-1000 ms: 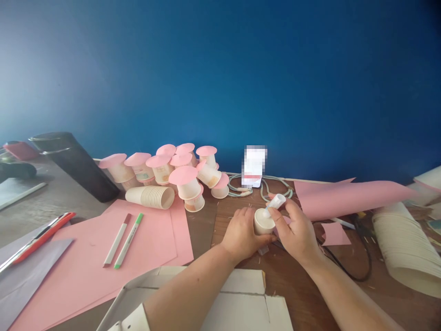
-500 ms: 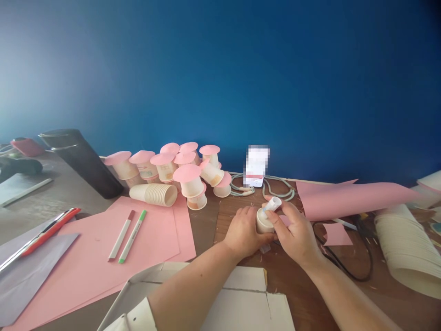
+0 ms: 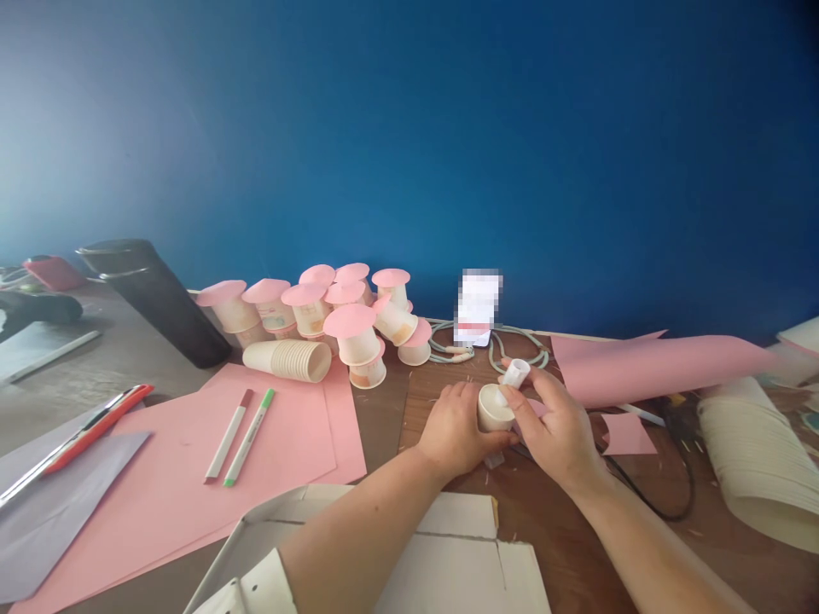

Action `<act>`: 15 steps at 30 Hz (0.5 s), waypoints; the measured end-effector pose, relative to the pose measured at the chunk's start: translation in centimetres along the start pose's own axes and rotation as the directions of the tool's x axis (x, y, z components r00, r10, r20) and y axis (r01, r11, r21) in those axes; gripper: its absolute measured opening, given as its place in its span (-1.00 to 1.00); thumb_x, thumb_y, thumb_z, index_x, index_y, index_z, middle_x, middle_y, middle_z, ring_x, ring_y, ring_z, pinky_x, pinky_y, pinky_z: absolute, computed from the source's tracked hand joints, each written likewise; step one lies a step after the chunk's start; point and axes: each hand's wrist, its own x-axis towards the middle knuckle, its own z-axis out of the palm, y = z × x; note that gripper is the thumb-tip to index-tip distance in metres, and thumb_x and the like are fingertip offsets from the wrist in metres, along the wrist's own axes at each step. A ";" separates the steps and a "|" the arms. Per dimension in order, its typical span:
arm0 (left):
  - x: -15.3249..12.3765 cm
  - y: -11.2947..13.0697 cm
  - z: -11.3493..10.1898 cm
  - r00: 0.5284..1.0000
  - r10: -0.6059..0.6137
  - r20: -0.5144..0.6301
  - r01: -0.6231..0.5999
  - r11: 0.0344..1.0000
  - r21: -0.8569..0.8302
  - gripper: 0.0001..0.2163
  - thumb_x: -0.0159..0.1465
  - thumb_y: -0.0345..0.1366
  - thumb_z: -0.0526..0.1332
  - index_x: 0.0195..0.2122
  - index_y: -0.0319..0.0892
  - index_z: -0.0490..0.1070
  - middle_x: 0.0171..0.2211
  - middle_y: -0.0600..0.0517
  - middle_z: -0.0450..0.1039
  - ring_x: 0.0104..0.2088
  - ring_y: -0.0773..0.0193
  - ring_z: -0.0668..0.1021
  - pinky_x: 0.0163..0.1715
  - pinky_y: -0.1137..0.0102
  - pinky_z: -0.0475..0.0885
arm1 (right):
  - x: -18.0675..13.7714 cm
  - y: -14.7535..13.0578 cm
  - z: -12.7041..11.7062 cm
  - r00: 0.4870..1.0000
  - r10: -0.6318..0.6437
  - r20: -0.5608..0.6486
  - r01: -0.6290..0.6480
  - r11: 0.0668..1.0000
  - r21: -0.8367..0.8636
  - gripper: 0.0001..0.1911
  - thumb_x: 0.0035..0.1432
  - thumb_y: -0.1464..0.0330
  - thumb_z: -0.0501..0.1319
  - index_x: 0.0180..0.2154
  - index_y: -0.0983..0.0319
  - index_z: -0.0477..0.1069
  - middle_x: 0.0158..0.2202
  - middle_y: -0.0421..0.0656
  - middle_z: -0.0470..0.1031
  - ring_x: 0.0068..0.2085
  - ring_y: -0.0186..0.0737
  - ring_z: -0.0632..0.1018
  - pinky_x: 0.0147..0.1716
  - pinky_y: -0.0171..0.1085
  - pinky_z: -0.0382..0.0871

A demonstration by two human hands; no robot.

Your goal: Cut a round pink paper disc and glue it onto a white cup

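My left hand is wrapped around a small white paper cup on the brown table, its round recessed end facing up. In my right hand, thumb and fingers pinch a white glue stick. The stick is tilted, and its lower end is close to the cup's top at the right rim; whether it touches is hidden by my thumb. A piece of pink paper lies partly covered behind my right thumb.
Paper cups with pink discs stand grouped at the back left, near stacked cups and a black tumbler. Two markers lie on pink sheets. A phone, cables and a cup stack are farther right.
The glue stick has moved slightly right, from over the middle of the cup's end toward its right rim, uncovering more of that end. My left hand keeps its hold on the cup.
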 end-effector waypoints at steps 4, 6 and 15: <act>0.0 0.0 -0.1 1.000 -0.007 0.012 0.007 1.000 -0.004 -0.51 0.00 0.10 0.33 -0.20 -0.16 0.33 -0.23 -0.07 0.44 -0.20 0.02 0.44 -0.23 0.17 0.36 | -0.1 -0.1 0.3 0.999 0.044 0.009 -0.044 0.998 0.041 -0.67 0.24 0.19 0.16 0.02 0.12 0.40 -0.08 -0.11 0.57 -0.05 -0.06 0.55 -0.02 -0.13 0.36; 0.0 -0.1 0.0 1.000 -0.006 0.012 0.006 1.000 -0.006 -0.52 0.01 0.09 0.32 -0.20 -0.16 0.33 -0.22 -0.07 0.44 -0.19 0.02 0.44 -0.21 0.17 0.36 | -0.2 -0.2 0.3 0.999 0.047 0.019 -0.048 0.998 0.050 -0.66 0.23 0.19 0.17 0.02 0.11 0.40 -0.09 -0.13 0.57 -0.06 -0.07 0.55 -0.02 -0.15 0.36; 0.0 -0.1 -0.1 1.000 0.001 0.018 -0.001 1.000 -0.031 -0.51 0.02 0.07 0.33 -0.16 -0.15 0.33 -0.19 -0.06 0.44 -0.17 0.03 0.44 -0.19 0.17 0.35 | -0.3 -0.8 -0.4 0.997 0.033 0.064 -0.039 0.995 0.096 -0.66 0.23 0.17 0.15 -0.02 0.16 0.43 -0.10 -0.09 0.54 -0.09 -0.05 0.53 -0.06 -0.14 0.37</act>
